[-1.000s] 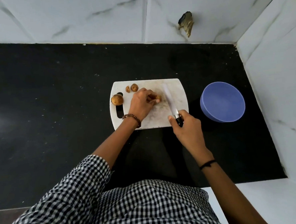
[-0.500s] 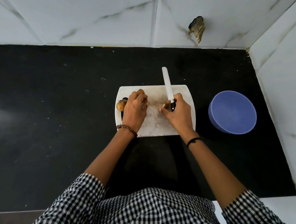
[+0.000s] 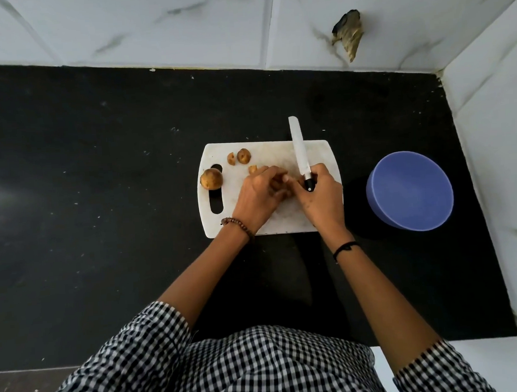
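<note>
The right hand (image 3: 321, 198) is clamped round the knife (image 3: 300, 154) handle, blade pointing away, clear of the fingers. The left hand (image 3: 258, 195) pinches a brown piece (image 3: 280, 184) over the middle of the board (image 3: 283, 226), apparently steadying it for trimming. A blue bowl (image 3: 409, 191) stands right of the board.

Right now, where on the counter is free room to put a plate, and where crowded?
Free: the black counter left of the cutting board, and the strip between board and tiled wall, except where the knife overhangs. Crowded: the board, with potato pieces, left hand and right hand; the gap to the blue bowl is narrow.
</note>
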